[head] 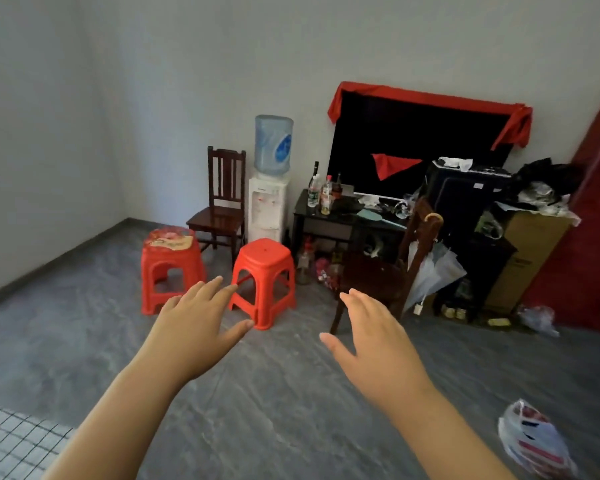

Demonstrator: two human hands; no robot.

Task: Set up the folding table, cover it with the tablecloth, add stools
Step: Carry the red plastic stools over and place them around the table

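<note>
— Standing on the grey floor (291, 393) are two red stools. The plain stool (264, 268) is at twelve o'clock from the left hand (201, 327). The printed-seat stool (170, 261) is at the plain one's nine o'clock, near it but apart.

— And the hands?

— The left hand and the right hand (371, 337) both reach forward, palms down, fingers straight and spread wide, holding nothing. The left fingertips overlap the plain stool's leg in the view; I cannot tell whether they touch it.

— Any cloth?

— A white checked cloth (14, 441) shows at seven o'clock in the view, beside the left forearm.

— What's behind the stools?

— A wooden chair (222, 209) stands by the wall at twelve o'clock from them. A water dispenser (267, 209) is at its three o'clock, with a blue bottle (273, 145) on top. Further toward three o'clock are a dark table (326, 223) carrying bottles and a black screen (420, 140) draped in red. A second dark chair (378, 275) stands at twelve o'clock from the right hand, a folded umbrella (433, 268) against it. A plastic bag (534, 441) lies at five o'clock.
</note>
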